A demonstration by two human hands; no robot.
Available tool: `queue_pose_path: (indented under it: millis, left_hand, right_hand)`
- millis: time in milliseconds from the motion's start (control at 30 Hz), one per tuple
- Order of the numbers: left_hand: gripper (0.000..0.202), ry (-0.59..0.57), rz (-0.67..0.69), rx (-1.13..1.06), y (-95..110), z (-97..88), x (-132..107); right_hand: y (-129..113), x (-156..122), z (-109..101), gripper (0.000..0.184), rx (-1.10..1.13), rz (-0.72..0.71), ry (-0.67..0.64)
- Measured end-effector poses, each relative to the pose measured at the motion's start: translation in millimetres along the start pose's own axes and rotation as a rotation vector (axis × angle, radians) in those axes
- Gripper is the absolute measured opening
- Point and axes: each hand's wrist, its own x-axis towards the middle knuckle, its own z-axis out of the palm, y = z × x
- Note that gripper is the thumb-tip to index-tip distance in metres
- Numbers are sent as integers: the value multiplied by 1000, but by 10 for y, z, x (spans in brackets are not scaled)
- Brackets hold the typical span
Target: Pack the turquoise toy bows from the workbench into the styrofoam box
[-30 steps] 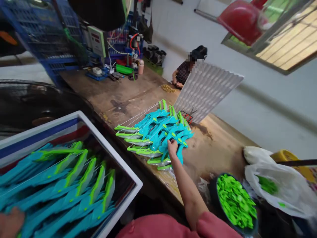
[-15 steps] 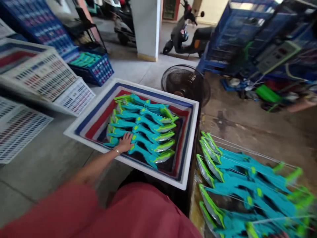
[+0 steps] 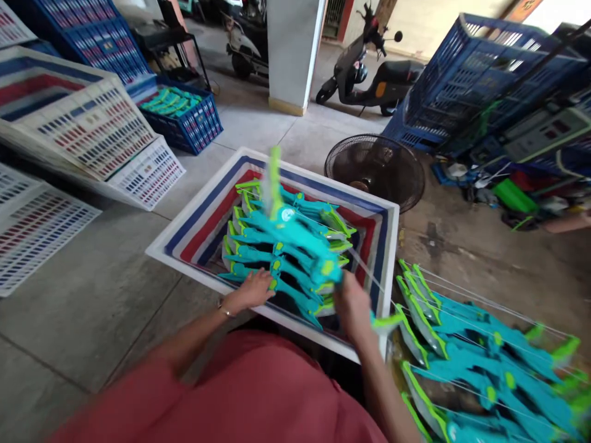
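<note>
On the far left, white crates [image 3: 96,132] stand tilted above the floor, and beyond them a blue crate [image 3: 196,126] holds turquoise and green pieces. Next comes the left hand [image 3: 252,290], reaching over the near edge of a white-rimmed crate [image 3: 197,243] with a red, white and blue striped inside. The hand is palm down, fingers extended and a little apart, resting on the near end of the stacked bows [image 3: 295,271]. These turquoise bows with green tips lie side by side in a row in the crate.

Above that row, slanting from far left to near right, is the held bow [image 3: 302,239], partly blurred, with one green end raised. The right hand [image 3: 354,304] is wrapped around its near right part, fingers closed, over the right side of the crate; the other green tip shows just right of this hand.

Farther back, a dark scooter [image 3: 369,77] stands right of a white pillar [image 3: 293,55], and a round fan [image 3: 373,169] sits just beyond the crate. On the right, the bench [image 3: 471,259] carries more bows [image 3: 489,363] with white strings, a green tray [image 3: 516,195] farther off.
</note>
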Motion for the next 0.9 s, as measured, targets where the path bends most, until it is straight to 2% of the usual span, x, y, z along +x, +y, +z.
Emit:
queue_pose_path:
  millis: [67, 133, 200, 300, 367, 467, 567, 667, 767, 833, 900]
  left_hand:
    - [45, -79, 216, -112, -16, -91, -273]
    - [37, -97, 310, -227, -74, -185, -437]
    - [33, -18, 255, -259, -159, -249, -447]
    - [35, 86, 142, -120, -275, -233, -204]
    - [56, 64, 96, -18, -317, -161, 46]
    - [98, -52, 49, 44, -359, -41, 396]
    - [121, -131, 65, 41, -449, 22, 612]
    - [131, -174, 76, 56, -534, 30, 690]
    - [132, -208, 0, 50, -482, 42, 707]
    - [122, -148, -60, 38, -367, 85, 715]
    - [114, -58, -110, 57, -241, 153, 729]
  right_hand:
    - [-267, 17, 313, 25, -222, -180, -188]
    - [-470, 4, 663, 34, -423, -310, -364]
    - [-577, -44, 956, 36, -496, -330, -458]
    - [-604, -131, 1192, 35, -505, -305, -502]
    - [-585, -164, 1239, 35, -513, -304, -514]
    - [-552, -169, 1243, 34, -531, -314, -536]
    - [-527, -157, 1249, 34, -528, -334, -557]
    - [-529, -144, 1278, 33, -496, -350, -572]
    - [-559, -117, 1301, 29, -447, -359, -591]
    - [-577, -100, 1283, 29, -410, -363, -599]
    - [-571, -104, 1220, 41, -372, -367, -601]
